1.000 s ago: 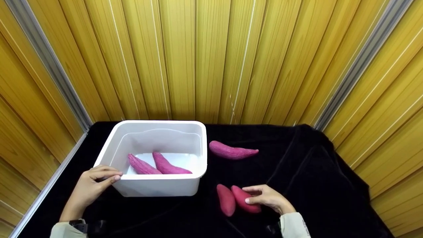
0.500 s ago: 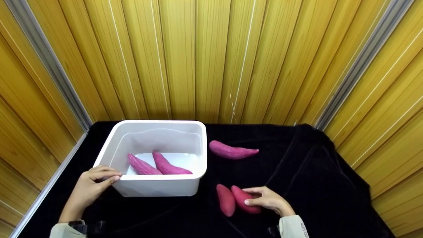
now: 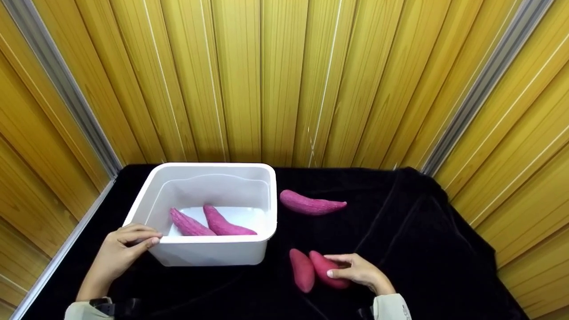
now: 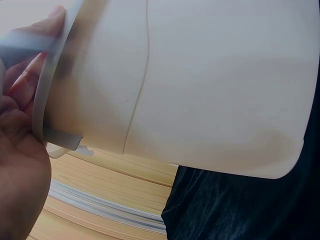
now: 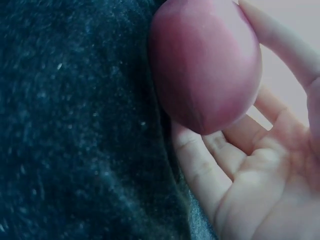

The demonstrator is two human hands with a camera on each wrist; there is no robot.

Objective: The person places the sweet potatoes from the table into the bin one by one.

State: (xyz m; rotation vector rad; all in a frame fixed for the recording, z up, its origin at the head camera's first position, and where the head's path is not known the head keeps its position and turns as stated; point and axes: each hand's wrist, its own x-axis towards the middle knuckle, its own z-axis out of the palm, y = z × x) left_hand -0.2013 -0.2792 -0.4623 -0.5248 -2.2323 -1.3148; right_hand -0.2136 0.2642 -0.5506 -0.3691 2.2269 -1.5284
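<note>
My left hand (image 3: 122,249) holds the front left corner of a white plastic tub (image 3: 213,251) by its rim; in the left wrist view the fingers (image 4: 30,75) show past the rim. Two pink-purple sweet potatoes with ridged skin lie inside, a left one (image 3: 190,223) and a right one (image 3: 224,224). My right hand (image 3: 362,272) grips a smooth red sweet potato (image 3: 322,265), thumb on the near side and fingers on the far side. In the right wrist view this sweet potato (image 5: 205,65) shows end-on, close over the dark cloth. A second smooth red sweet potato (image 3: 302,271) lies just left of it.
Another ridged pink-purple sweet potato (image 3: 311,203) lies to the right of the tub, farther back. Black cloth (image 3: 422,258) covers the table. Yellow wood-look panels (image 3: 284,80) wall in the back and both sides, with grey metal strips in the corners.
Both hands keep their holds, and the sweet potatoes stay in place. The whole head view has shifted only slightly.
</note>
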